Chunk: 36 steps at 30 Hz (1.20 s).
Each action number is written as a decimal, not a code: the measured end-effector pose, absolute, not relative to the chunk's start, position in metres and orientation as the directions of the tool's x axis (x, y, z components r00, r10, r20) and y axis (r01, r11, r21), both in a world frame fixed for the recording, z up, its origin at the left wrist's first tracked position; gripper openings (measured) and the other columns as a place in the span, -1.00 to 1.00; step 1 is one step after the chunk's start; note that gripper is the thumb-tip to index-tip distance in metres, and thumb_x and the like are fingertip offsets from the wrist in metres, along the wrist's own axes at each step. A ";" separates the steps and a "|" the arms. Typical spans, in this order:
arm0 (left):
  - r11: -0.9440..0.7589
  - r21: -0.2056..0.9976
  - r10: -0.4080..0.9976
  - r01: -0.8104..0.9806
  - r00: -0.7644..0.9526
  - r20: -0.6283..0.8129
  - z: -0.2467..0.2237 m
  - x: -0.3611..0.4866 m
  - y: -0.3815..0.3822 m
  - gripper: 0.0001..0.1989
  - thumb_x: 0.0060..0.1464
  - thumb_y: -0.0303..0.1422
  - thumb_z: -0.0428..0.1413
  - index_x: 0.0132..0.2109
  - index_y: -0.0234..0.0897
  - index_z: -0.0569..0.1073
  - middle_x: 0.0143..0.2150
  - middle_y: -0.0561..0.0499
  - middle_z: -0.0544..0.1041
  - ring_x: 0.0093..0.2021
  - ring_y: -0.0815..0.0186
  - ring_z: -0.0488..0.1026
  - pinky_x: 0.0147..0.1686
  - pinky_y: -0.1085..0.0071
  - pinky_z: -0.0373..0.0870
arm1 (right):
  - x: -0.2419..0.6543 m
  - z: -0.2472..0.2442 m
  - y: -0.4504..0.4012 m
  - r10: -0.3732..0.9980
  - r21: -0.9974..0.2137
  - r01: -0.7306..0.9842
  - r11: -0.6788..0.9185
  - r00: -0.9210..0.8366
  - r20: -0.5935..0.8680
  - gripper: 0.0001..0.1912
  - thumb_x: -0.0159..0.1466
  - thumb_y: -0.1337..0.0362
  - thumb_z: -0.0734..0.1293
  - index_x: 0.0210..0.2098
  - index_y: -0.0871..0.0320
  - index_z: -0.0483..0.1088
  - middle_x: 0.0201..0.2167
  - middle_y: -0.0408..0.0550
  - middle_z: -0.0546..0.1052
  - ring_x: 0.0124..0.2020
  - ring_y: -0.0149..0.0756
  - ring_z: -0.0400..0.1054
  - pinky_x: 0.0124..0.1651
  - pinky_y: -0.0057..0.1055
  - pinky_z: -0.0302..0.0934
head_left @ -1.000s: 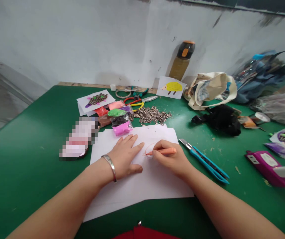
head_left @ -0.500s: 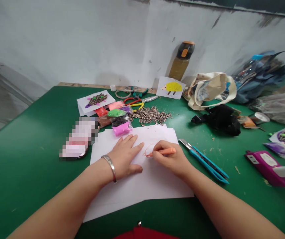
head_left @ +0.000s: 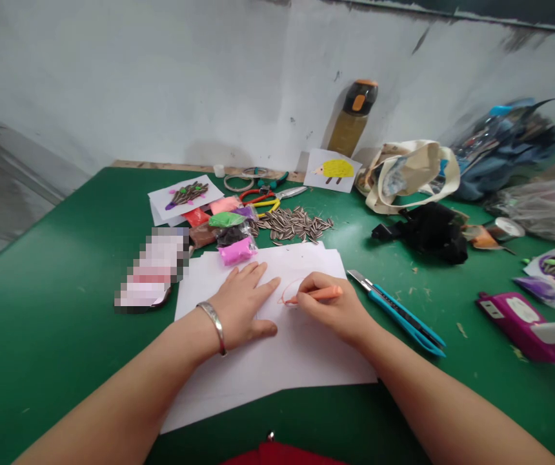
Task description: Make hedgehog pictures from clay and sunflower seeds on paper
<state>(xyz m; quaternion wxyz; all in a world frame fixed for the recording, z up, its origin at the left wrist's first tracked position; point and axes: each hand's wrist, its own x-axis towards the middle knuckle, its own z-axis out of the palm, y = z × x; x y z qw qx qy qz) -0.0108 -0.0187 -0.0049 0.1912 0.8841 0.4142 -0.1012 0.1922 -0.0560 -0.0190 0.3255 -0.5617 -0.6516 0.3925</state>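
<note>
White paper sheets (head_left: 277,361) lie on the green table before me. My left hand (head_left: 246,303) is spread flat on them, fingers apart, with a silver bracelet at the wrist. In my right hand (head_left: 328,307) is an orange marker (head_left: 326,293), its tip on the paper beside a thin orange curved outline (head_left: 287,287); part of the drawing is hidden by the fingers. Beyond the paper are clay packets, the closest one pink (head_left: 237,251), and a pile of striped seeds (head_left: 297,225).
A blue utility knife (head_left: 403,316) with its blade out lies right of my right hand. To the left is a blurred-out phone (head_left: 154,268). Scissors (head_left: 291,192), a bottle (head_left: 352,119), a cream bag (head_left: 410,177) and a purple object (head_left: 524,326) stand or lie farther off.
</note>
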 end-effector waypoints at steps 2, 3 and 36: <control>-0.579 0.253 0.694 0.775 0.632 -0.344 -0.005 -0.010 -0.019 -0.18 -0.06 -0.09 0.20 0.30 -0.25 0.14 0.38 -0.28 -0.03 0.34 -0.18 -0.12 0.23 -0.10 -0.10 | 0.192 -0.019 -0.056 0.986 -0.872 0.487 0.059 -0.166 -0.025 -0.91 0.11 0.36 0.25 -0.50 0.12 0.37 -0.49 -0.20 0.50 -0.45 -0.39 0.32 -0.39 -0.48 0.15; -0.578 0.251 0.695 0.777 0.629 -0.347 -0.005 -0.010 -0.019 -0.18 -0.06 -0.09 0.20 0.30 -0.24 0.13 0.38 -0.28 -0.04 0.34 -0.18 -0.12 0.23 -0.10 -0.10 | 0.192 -0.020 -0.056 0.986 -0.869 0.491 0.054 -0.165 -0.032 -0.91 0.10 0.36 0.25 -0.51 0.12 0.36 -0.50 -0.19 0.50 -0.45 -0.38 0.33 -0.40 -0.47 0.15; -0.593 0.224 0.701 0.774 0.632 -0.331 -0.008 -0.010 -0.018 -0.19 -0.07 -0.07 0.20 0.29 -0.22 0.15 0.37 -0.26 0.00 0.33 -0.16 -0.08 0.23 -0.08 -0.09 | 0.199 -0.019 -0.054 0.994 -0.872 0.490 0.022 -0.102 -0.032 -0.91 0.05 0.38 0.23 -0.55 0.14 0.33 -0.57 -0.22 0.39 -0.51 -0.42 0.20 -0.44 -0.47 0.06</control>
